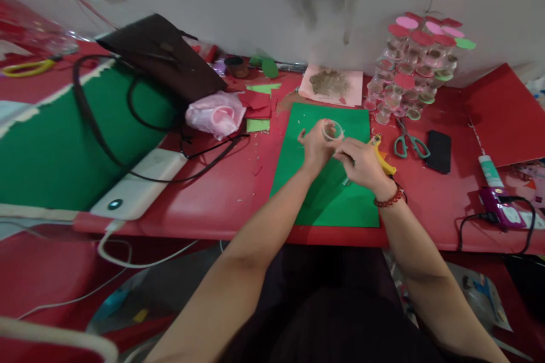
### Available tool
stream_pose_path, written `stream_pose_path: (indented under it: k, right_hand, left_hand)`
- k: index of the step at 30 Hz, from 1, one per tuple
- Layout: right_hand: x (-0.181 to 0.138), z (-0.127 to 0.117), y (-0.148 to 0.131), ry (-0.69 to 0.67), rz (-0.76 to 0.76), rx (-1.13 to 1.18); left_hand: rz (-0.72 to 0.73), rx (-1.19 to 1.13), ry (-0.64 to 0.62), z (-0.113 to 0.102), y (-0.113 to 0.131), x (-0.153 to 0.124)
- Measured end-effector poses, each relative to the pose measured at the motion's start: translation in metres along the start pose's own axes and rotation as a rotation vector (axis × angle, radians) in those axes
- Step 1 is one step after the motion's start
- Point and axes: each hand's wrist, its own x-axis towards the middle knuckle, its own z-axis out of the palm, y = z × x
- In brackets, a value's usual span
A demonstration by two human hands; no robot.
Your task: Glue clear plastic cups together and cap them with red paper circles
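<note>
My left hand (pixel 318 147) is closed around a small clear plastic cup (pixel 332 130), its open mouth facing up. Close against the cup's right side, my right hand (pixel 361 163) has its fingers drawn together in a pinch; whatever they hold is hidden. Both hands are above a green sheet (pixel 336 204) on the red table. A yellow glue gun (pixel 384 160) lies just beyond my right hand, partly covered by it.
Stacked clear cups with coloured paper discs (pixel 411 68) stand at the back right. Teal-handled scissors (pixel 411 144) and a black phone (pixel 438 151) lie right. A pink sheet (pixel 351 88) bears brown grains. Left are a pink cloth bundle (pixel 217 113), a white power bank (pixel 140 184) and a dark bag (pixel 166 57).
</note>
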Motion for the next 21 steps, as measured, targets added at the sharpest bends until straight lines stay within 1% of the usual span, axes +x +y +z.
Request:
stream_pose_path:
  k: [2,5,7,8,10,15,17,21]
  right_hand:
    - [0.0,0.0,0.002,0.102,0.107,0.053]
    - [0.0,-0.003,0.014,0.304,0.388,0.13]
    - [-0.001,-0.004,0.023,0.371,0.503,0.186]
    - [-0.001,-0.004,0.026,0.38,0.52,0.205]
    - [0.001,-0.004,0.029,0.352,0.501,0.203]
    - [0.005,-0.004,0.023,0.283,0.431,0.105]
    - [0.005,-0.003,0.021,0.275,0.409,0.066]
    - [0.004,0.001,0.017,0.254,0.404,0.006]
  left_hand:
    - [0.013,-0.041,-0.005,0.0,-0.001,0.001]
    - [0.034,-0.041,-0.017,0.0,-0.001,0.0]
    - [0.048,-0.031,-0.029,0.0,0.001,-0.002]
    - [0.055,-0.029,-0.039,0.001,0.003,-0.004]
    - [0.072,-0.033,-0.067,0.001,0.004,-0.005]
    - [0.111,-0.035,-0.124,0.002,0.008,-0.009]
    - [0.115,0.01,-0.117,0.002,0.01,-0.01]
    - [0.08,0.136,-0.062,0.001,0.011,-0.012]
